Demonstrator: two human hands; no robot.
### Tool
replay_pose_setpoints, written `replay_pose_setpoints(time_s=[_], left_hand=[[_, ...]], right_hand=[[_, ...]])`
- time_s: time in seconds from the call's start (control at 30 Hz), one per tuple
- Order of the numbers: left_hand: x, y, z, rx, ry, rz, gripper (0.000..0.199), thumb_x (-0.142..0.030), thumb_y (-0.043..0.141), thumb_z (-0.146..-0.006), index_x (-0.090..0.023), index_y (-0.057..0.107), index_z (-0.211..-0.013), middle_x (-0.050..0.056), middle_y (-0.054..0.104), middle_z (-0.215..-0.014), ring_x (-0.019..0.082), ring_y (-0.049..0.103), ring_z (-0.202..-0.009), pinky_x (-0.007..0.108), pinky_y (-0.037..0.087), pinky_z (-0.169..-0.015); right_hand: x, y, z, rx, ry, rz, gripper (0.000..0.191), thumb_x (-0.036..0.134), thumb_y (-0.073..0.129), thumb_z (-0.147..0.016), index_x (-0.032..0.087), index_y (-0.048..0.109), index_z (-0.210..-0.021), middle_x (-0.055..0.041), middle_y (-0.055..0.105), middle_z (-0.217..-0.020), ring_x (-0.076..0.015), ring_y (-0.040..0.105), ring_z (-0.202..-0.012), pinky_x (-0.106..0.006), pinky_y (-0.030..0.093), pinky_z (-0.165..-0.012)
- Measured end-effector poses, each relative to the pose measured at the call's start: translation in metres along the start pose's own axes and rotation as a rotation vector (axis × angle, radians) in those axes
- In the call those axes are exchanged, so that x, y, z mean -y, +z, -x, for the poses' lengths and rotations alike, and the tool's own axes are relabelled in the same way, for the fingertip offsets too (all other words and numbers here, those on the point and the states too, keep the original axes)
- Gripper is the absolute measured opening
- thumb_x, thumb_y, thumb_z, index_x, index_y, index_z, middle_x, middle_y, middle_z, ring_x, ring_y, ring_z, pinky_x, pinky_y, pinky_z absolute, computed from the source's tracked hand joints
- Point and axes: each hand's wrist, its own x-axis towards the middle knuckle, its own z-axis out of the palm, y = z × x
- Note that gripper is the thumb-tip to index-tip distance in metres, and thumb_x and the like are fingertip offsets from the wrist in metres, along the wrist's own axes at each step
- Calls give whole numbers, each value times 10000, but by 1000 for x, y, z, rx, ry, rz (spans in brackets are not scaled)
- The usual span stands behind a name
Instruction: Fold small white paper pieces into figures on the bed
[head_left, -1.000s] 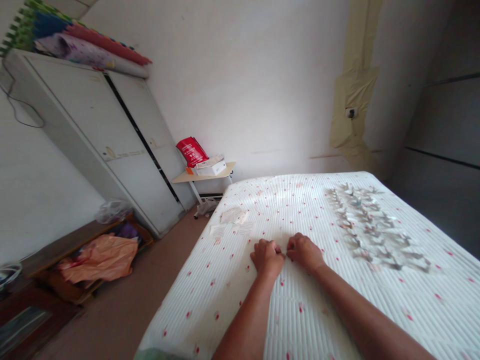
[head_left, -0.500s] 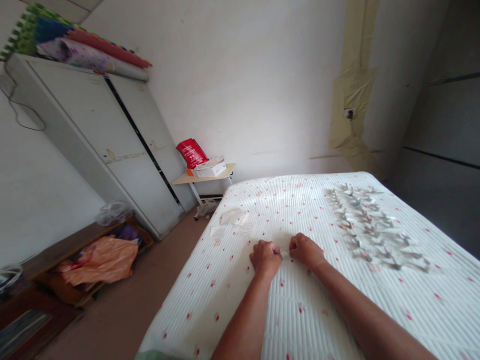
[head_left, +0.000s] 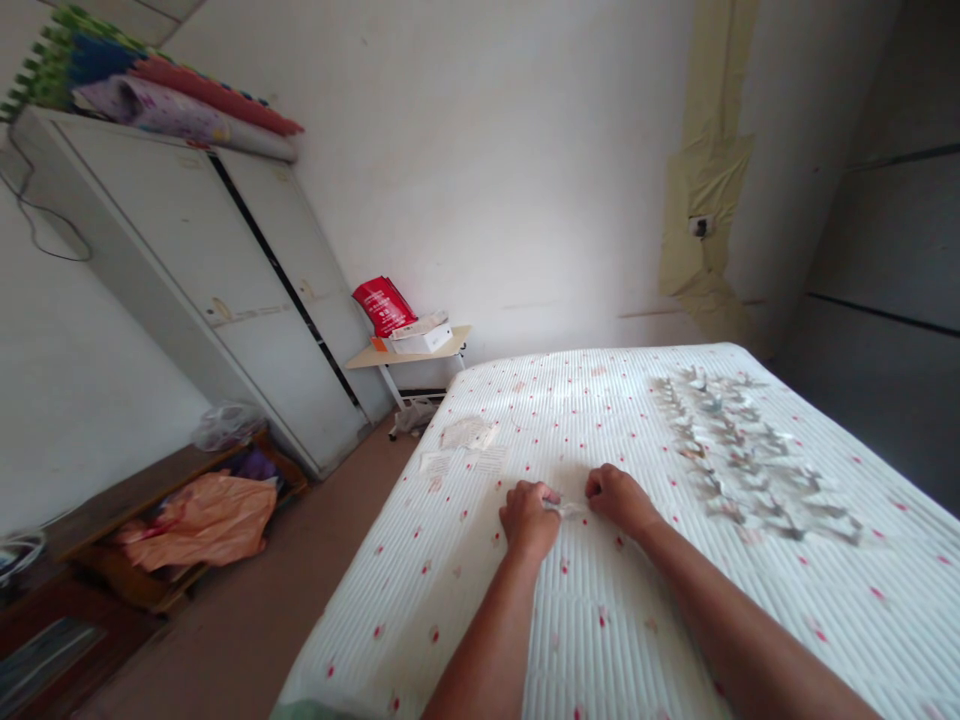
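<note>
Left hand (head_left: 529,518) and right hand (head_left: 616,497): both pinch one small pale folded paper piece (head_left: 570,509). Location: white red-dotted quilted mattress (head_left: 600,640), mid-surface. Rows of folded grey-white paper figures (head_left: 742,455) toward its right edge.

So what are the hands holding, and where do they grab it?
A small piece of paper, stretched between them above the bed: left hand pinches its left end, right hand its right end.

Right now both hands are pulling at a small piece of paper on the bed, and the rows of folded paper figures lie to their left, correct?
Not quite. The head view shows the left hand and right hand on the small piece of paper on the bed, but the folded paper figures lie to their right.
</note>
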Motion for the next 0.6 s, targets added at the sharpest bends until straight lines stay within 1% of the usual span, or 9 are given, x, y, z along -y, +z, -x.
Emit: replay_pose_setpoints(time_s=[0.07, 0.17, 0.27, 0.43, 0.6], left_hand=[[-2, -1, 2, -1, -2, 8, 177, -217, 547, -720, -306, 632, -847, -14, 594, -1030, 191, 506, -1010, 314, 375, -820], [-4, -2, 6, -14, 9, -5, 167, -285, 567, -724, -301, 631, -878, -5, 586, -1047, 199, 495, -1027, 316, 368, -832], [-6, -1, 9, -37, 22, -34, 179, -334, 587, -722, -300, 630, -892, -3, 579, -1056, 202, 485, -1038, 316, 363, -837], [-6, 2, 10, -64, 31, 5, 137, -282, 599, -714, -279, 647, -843, 11, 590, -1016, 210, 489, -1014, 329, 356, -814], [-5, 6, 11, -117, 54, 75, 99, -226, 616, -686, -255, 643, -776, 6, 601, -970, 205, 495, -979, 327, 339, -788]], right_hand=[[0, -1, 1, 3, -8, 0, 194, 56, 501, -670, 155, 659, -724, -51, 610, -831, -133, 577, -745, -197, 371, -639], [1, -1, 4, 3, -20, 2, 238, 65, 477, -692, 173, 672, -775, -53, 605, -885, -140, 581, -781, -207, 380, -675], [1, -1, 8, 5, -83, -8, 302, 46, 454, -690, 196, 682, -819, -51, 597, -945, -147, 576, -859, -212, 387, -728], [-1, 2, 13, -11, -163, -10, 375, 37, 450, -668, 221, 687, -892, -49, 591, -991, -170, 549, -952, -236, 389, -787], [1, 5, 16, 4, -222, -32, 342, 98, 506, -673, 244, 686, -924, -41, 590, -1005, -188, 535, -967, -258, 403, -772]])
